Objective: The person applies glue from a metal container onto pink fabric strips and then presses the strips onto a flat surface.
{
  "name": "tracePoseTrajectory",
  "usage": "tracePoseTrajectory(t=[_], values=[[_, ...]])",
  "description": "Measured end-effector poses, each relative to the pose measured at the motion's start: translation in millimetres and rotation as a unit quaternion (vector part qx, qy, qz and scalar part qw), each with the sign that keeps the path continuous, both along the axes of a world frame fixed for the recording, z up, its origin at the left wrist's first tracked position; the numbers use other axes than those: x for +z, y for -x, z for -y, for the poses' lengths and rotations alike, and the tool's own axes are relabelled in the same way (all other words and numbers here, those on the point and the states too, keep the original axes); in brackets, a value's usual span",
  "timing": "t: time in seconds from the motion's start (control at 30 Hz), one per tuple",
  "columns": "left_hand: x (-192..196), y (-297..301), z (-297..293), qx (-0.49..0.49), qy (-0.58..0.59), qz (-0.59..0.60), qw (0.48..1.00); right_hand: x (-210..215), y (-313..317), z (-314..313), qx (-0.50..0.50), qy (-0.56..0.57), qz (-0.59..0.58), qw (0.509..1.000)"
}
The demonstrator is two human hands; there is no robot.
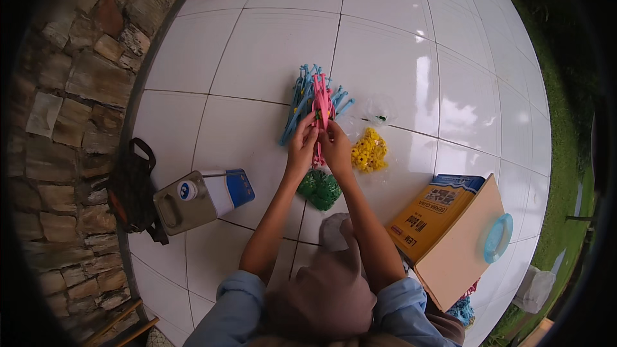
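Your left hand (302,144) and right hand (335,144) cover the lower part of the pink plastic piece (321,106), so you cannot tell how each grips it. The pink piece hides part of the blue plastic pile (299,99) behind it. The small pieces in the clear bag (380,114) are too tiny to identify. Your shoulders are cut off by the lower edge.
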State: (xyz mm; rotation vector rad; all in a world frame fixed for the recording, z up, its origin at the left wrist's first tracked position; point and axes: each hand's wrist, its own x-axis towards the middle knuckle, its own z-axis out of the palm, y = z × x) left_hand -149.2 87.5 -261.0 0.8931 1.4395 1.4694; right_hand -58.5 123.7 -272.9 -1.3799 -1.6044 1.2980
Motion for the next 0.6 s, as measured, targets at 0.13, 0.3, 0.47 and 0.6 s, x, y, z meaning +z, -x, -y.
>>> tracePoseTrajectory(t=[0.13,0.3,0.47,0.6], values=[[-38,16,-6,0.082,0.026,-0.337,0.938,-16,16,3,-0.087,-0.069,0.066,0.992],[-75,10,-17,0.0,0.106,-0.376,0.921,-71,19,9,-0.052,-0.167,0.112,0.978],[-85,20,-14,-0.014,0.07,-0.409,0.91,-72,15,9,0.029,-0.174,0.228,0.958],[-47,4,-16,-0.031,0.136,-0.407,0.903,-55,-19,6,0.045,-0.157,0.191,0.968]])
